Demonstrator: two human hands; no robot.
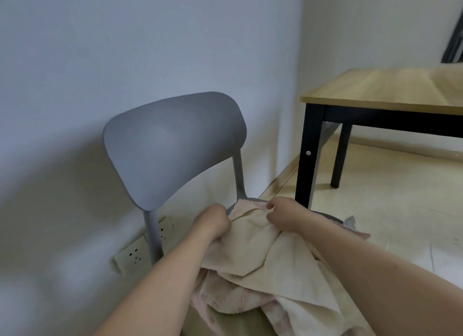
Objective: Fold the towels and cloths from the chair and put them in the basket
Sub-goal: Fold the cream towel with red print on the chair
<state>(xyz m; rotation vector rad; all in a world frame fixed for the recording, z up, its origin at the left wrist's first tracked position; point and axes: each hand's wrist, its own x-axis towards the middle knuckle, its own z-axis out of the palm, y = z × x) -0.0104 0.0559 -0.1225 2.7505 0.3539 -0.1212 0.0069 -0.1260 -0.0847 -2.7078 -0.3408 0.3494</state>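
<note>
Walls: I see a plain pale wall (125, 47), shadowed low down, meeting another at a corner.
Sockets: two outlets (132, 254) low on it.
Table: wooden top, black legs (370, 90), at my right.
Floor: light tiles (390, 210).

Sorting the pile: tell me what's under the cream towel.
Under the cream towel lie a pink towel and a green cloth; the chair seat is mostly covered.
</note>
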